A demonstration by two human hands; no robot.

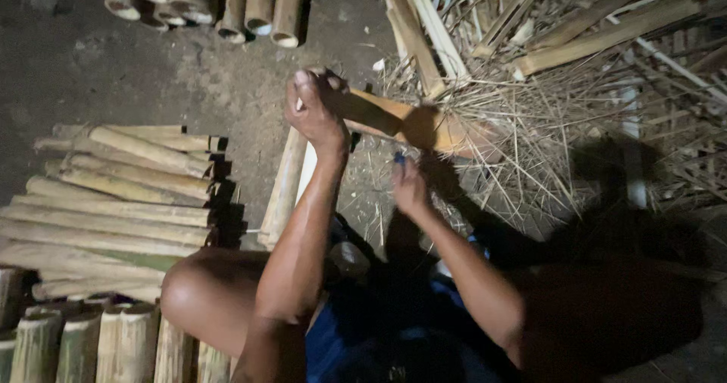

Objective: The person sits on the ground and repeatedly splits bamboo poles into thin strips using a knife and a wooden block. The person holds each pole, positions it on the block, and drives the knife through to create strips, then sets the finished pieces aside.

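Observation:
My left hand (314,107) grips the near end of a split bamboo piece (424,126) that slants away to the right over the ground. Lower down, my right hand (409,186) is closed around a small tool with a blue handle (399,158), just under the bamboo piece; its blade is hidden. A long bamboo slat (284,190) lies on the ground under my left forearm. My bare knee (201,292) shows at the bottom left.
Split bamboo slats (113,201) are stacked at the left. Short bamboo tubes (76,345) stand at the bottom left, with more tubes (219,4) at the top. Bamboo strips and shavings (568,73) are heaped at the right on the dirt floor.

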